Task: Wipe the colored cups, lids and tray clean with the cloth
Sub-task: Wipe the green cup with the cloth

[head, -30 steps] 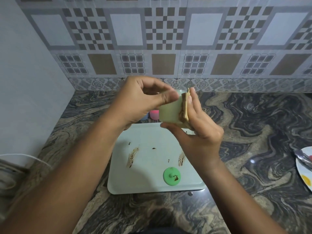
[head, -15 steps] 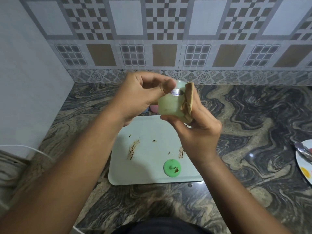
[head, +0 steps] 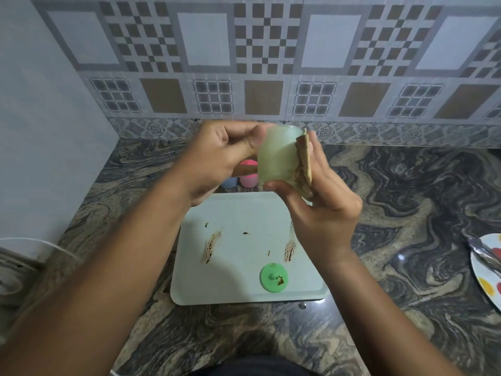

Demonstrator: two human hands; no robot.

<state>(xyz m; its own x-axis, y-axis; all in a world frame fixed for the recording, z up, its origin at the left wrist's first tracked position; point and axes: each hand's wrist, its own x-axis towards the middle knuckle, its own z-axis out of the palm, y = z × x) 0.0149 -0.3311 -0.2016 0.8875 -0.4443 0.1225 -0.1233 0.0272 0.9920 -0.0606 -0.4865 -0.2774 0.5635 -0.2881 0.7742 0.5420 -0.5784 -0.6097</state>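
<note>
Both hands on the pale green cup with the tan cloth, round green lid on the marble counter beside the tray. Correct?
Not quite. The head view shows the round green lid lying on the pale rectangular tray, near its front edge, not on the marble counter. Rest stands: left hand and right hand hold the pale green cup, the tan cloth against it.

A pale green cup (head: 276, 156) of milky, half-clear plastic, smooth and dull. Against its side lies a tan cloth (head: 303, 158), soft, matt fabric stained brown. Below is a pale tray (head: 244, 210) of smooth plastic with a faint sheen, streaked with brown smears. On it sits a matt green plastic lid (head: 273, 278) with a brown blotch. The bench (head: 406, 213) is glossy, swirled polished stone. The wall tiles (head: 265, 50) look like smooth ceramic. A glossy plate (head: 485, 278) carries a shiny metal utensil (head: 482, 251).
</note>
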